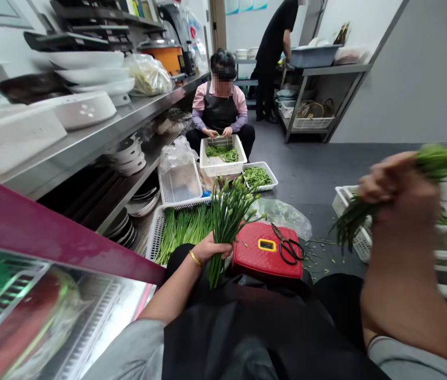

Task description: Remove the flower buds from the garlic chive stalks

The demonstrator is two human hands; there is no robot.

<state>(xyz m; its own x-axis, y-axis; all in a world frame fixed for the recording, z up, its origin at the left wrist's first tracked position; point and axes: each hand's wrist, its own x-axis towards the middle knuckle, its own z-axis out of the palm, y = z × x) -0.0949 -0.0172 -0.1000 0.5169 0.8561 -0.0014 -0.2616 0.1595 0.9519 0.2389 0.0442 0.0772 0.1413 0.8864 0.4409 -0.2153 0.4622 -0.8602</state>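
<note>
My left hand [214, 248], with a gold bracelet at the wrist, is wrapped round an upright bunch of flowering chives [227, 211], its buds at the top. Raised at the right, my right hand [390, 182] grips another bundle of green stems [441, 161]; both are smeared by motion. Between my knees stands a red plastic box [255, 258] with a yellow-framed handle. Black-handled scissors [290, 249] lie open on its lid. Just beyond my left hand, a white basket [154, 235] holds many long green chive stems [186, 229].
A co-worker [221, 105] sits opposite, hands over a white basket [223, 170] of cut greens. Another person [275, 53] stands behind. White crates [362, 237] are at right, a steel shelf [160, 100] with dishes at left. A plastic bag [287, 214] and scraps lie on the floor.
</note>
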